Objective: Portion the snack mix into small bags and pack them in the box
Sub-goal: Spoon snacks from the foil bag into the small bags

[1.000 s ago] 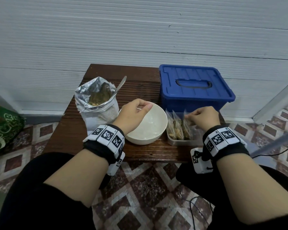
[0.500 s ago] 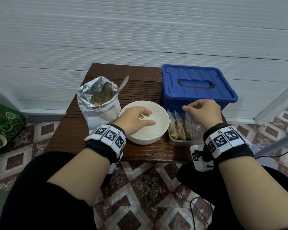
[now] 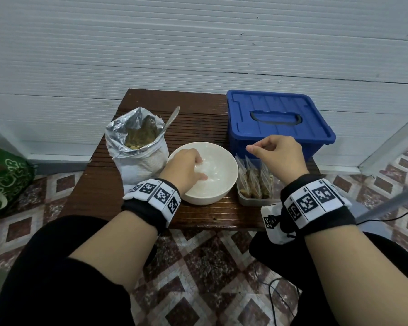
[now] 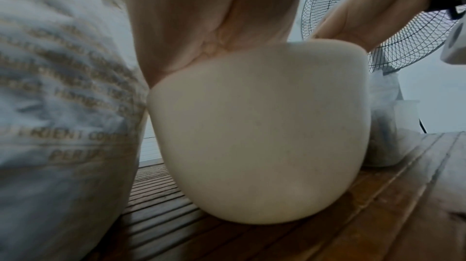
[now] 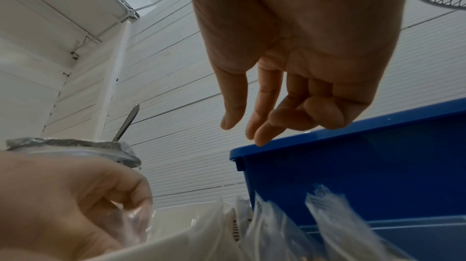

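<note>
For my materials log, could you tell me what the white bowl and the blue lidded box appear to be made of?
The round white bowl looks like matte ceramic or melamine: smooth and opaque, which one unclear. The blue lidded box looks like moulded plastic: ribbed lid, faint sheen, recessed handle.

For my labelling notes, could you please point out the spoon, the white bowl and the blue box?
spoon (image 3: 172, 117), head view, on its handle above the foil bag.
white bowl (image 3: 224, 182), head view, on its right inner wall.
blue box (image 3: 276, 107), head view, on its lid.

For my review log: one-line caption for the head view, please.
Left hand reaches into the white bowl of clear bags while the right hand hovers empty above the tub of filled bags.
</note>
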A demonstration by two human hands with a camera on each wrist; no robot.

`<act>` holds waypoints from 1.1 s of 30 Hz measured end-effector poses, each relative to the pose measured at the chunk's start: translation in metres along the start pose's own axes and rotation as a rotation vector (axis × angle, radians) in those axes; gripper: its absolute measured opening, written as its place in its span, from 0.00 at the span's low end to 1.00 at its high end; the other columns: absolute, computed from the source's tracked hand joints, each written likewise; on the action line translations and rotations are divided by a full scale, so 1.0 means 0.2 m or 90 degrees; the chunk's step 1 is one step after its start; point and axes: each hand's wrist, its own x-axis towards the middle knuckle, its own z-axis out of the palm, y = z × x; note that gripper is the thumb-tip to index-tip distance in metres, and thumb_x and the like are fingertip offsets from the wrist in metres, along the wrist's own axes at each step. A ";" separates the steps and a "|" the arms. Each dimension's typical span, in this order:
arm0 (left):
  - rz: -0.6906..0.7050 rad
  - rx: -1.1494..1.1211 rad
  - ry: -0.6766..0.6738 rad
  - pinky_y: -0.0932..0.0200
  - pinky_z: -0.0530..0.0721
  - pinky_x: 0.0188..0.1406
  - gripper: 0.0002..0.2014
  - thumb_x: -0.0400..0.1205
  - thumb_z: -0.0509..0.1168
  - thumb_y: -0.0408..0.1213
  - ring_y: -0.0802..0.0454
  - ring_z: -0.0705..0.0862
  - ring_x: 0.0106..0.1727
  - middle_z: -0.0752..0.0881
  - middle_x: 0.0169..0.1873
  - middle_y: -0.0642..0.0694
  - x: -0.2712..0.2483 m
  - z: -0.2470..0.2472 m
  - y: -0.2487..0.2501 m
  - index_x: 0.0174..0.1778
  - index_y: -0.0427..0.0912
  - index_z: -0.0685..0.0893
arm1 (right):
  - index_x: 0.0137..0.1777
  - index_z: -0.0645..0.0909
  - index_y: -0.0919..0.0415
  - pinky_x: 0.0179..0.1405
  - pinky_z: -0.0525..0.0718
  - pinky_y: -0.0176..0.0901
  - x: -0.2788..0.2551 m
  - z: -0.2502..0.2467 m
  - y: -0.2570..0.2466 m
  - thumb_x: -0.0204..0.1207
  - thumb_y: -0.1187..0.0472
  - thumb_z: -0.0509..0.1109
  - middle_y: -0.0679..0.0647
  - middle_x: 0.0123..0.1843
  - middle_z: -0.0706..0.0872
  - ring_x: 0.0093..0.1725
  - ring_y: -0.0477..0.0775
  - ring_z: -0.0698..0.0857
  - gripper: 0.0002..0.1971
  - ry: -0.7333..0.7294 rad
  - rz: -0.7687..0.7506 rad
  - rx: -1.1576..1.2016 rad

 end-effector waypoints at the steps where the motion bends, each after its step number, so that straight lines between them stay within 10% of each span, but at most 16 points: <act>1: -0.004 -0.014 0.015 0.56 0.74 0.61 0.13 0.74 0.76 0.43 0.50 0.78 0.59 0.80 0.57 0.51 0.00 0.00 0.00 0.48 0.48 0.79 | 0.41 0.84 0.54 0.45 0.73 0.37 0.00 0.00 0.00 0.74 0.50 0.75 0.48 0.41 0.85 0.45 0.44 0.81 0.08 -0.003 -0.003 0.002; 5: 0.009 -0.078 0.054 0.52 0.78 0.61 0.11 0.76 0.75 0.46 0.51 0.81 0.58 0.84 0.53 0.50 -0.01 -0.04 0.03 0.33 0.54 0.79 | 0.46 0.87 0.56 0.47 0.75 0.38 -0.01 0.02 -0.02 0.75 0.53 0.74 0.50 0.43 0.87 0.48 0.46 0.82 0.08 -0.057 -0.020 0.001; 14: 0.022 -0.352 0.122 0.59 0.82 0.56 0.07 0.81 0.69 0.47 0.58 0.86 0.49 0.89 0.41 0.54 -0.02 -0.10 0.09 0.39 0.51 0.86 | 0.55 0.87 0.56 0.45 0.78 0.30 -0.03 0.05 -0.05 0.71 0.47 0.76 0.46 0.49 0.88 0.50 0.40 0.84 0.17 -0.261 -0.046 0.033; 17: 0.009 -0.435 0.140 0.47 0.84 0.61 0.08 0.78 0.72 0.48 0.56 0.89 0.46 0.91 0.38 0.53 -0.03 -0.11 0.11 0.38 0.49 0.84 | 0.47 0.90 0.56 0.41 0.76 0.28 -0.04 0.03 -0.07 0.70 0.46 0.76 0.45 0.45 0.91 0.44 0.36 0.84 0.14 -0.275 -0.028 0.122; 23: -0.042 -0.498 0.186 0.55 0.84 0.52 0.11 0.78 0.72 0.46 0.63 0.89 0.38 0.91 0.36 0.49 -0.03 -0.11 0.11 0.39 0.44 0.81 | 0.50 0.88 0.57 0.36 0.71 0.35 -0.04 0.01 -0.09 0.75 0.45 0.69 0.51 0.45 0.92 0.40 0.46 0.78 0.16 -0.310 0.035 0.284; 33: -0.069 -0.429 0.164 0.49 0.84 0.60 0.13 0.77 0.72 0.51 0.57 0.87 0.48 0.90 0.47 0.51 -0.03 -0.09 0.10 0.49 0.48 0.82 | 0.39 0.89 0.63 0.36 0.72 0.33 -0.06 0.04 -0.08 0.76 0.57 0.73 0.49 0.33 0.87 0.32 0.41 0.77 0.10 -0.212 0.034 0.230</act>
